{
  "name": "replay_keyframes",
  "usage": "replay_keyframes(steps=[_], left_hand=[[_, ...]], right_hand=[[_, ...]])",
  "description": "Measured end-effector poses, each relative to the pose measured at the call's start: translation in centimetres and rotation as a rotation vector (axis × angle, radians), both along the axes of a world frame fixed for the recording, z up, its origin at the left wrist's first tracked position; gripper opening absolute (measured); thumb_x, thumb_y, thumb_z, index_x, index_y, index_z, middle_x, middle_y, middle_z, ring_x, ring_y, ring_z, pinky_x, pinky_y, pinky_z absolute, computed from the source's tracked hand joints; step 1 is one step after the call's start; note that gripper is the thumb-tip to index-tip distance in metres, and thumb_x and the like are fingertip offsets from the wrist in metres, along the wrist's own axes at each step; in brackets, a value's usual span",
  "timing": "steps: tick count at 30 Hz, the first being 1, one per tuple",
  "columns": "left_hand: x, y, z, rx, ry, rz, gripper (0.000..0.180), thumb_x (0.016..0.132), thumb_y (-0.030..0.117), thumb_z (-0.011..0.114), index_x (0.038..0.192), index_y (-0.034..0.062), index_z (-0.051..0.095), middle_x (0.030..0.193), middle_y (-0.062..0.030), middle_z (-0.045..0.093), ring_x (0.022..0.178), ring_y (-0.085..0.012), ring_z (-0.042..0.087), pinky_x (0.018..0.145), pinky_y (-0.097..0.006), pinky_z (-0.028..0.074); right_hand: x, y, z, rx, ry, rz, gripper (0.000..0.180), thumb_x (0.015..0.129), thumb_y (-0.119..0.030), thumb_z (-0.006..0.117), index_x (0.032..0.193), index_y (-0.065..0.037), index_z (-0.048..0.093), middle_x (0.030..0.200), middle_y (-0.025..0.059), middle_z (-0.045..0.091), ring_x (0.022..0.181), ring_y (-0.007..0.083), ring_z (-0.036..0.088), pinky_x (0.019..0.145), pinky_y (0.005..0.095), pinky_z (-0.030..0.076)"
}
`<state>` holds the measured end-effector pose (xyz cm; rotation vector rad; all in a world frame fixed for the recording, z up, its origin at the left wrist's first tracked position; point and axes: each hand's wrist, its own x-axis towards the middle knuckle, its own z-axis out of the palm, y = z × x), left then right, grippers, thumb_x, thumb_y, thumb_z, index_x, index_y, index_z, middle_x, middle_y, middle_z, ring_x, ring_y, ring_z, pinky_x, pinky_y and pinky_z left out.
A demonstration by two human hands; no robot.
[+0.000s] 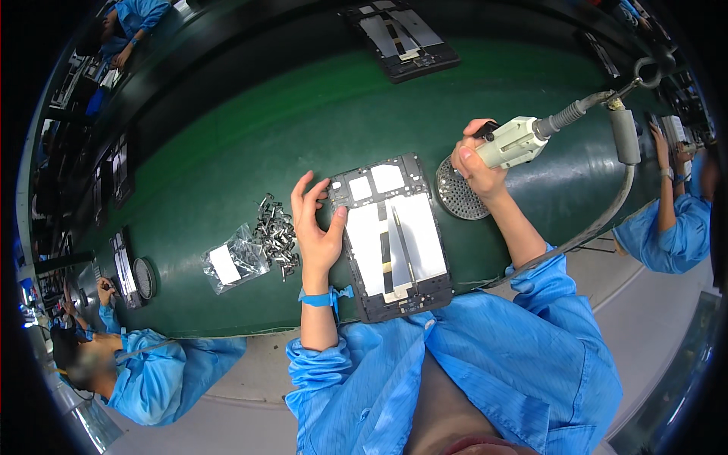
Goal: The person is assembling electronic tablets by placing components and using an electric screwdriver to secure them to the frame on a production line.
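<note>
An opened tablet (413,235), with black frame, silver plates and dark ribbon cables, lies on the green bench in front of me. My left hand (317,231) is at its upper left edge, thumb over the frame, fingers stretched along the side. In my right hand (479,163) is a pale electric screwdriver (516,144) with a grey cable, held slanted, its tip hidden by the fingers. That hand is over a round perforated metal dish (455,193), right of the tablet. A blue wrist strap (322,298) circles my left wrist.
Left of my left hand lie a pile of small black and silver parts (274,235) and a clear bag (235,262) of parts. Another opened tablet (402,42) lies at the far side. The screwdriver's cable (626,186) loops down at right. Co-workers in blue sit on both sides.
</note>
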<state>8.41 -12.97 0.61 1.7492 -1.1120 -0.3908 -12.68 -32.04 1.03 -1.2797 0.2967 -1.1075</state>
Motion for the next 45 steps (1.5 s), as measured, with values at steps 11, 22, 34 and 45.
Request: replay_keyframes(steps=[11, 22, 34, 45], left_hand=[[0.1, -0.1, 0.0, -0.04, 0.034, -0.043, 0.043, 0.073, 0.007, 0.066, 0.115, 0.0018, 0.057, 0.125, -0.0132, 0.054, 0.1, -0.0228, 0.056, 0.087, -0.033, 0.044], [0.3, 0.0, -0.5, -0.082, 0.066, -0.056, 0.043, 0.073, 0.006, 0.065, 0.115, 0.0016, 0.057, 0.125, -0.0134, 0.054, 0.1, -0.0231, 0.056, 0.088, -0.033, 0.045], [0.4, 0.4, 0.4, -0.047, 0.021, -0.062, 0.044, 0.072, 0.005, 0.066, 0.115, 0.0009, 0.057, 0.125, -0.0154, 0.053, 0.109, -0.0277, 0.054, 0.091, -0.035, 0.044], [0.1, 2.2, 1.5, -0.073, -0.313, 0.187, 0.022, 0.081, 0.004, 0.059, 0.103, 0.0007, 0.06, 0.112, -0.0157, 0.057, 0.102, -0.0318, 0.054, 0.086, -0.039, 0.044]], right_hand=[[0.1, -0.8, 0.9, 0.031, 0.164, 0.192, 0.021, 0.08, 0.001, 0.06, 0.097, -0.001, 0.047, 0.064, -0.004, 0.045, 0.054, 0.0015, 0.041, 0.049, 0.0182, 0.034], [-0.9, -1.2, 0.0, -0.072, 0.097, 0.302, 0.02, 0.08, 0.007, 0.056, 0.097, -0.002, 0.048, 0.067, -0.0041, 0.046, 0.056, 0.0018, 0.04, 0.052, 0.0186, 0.035], [0.5, 1.0, 0.5, -0.065, 0.131, -0.062, 0.027, 0.082, 0.007, 0.058, 0.105, 0.0, 0.047, 0.063, -0.0042, 0.046, 0.051, 0.002, 0.042, 0.047, 0.0179, 0.034], [0.6, 1.5, 1.1, -0.068, 0.136, -0.149, 0.036, 0.081, 0.005, 0.059, 0.114, 0.002, 0.045, 0.066, -0.0002, 0.048, 0.053, 0.0056, 0.045, 0.049, 0.0201, 0.04]])
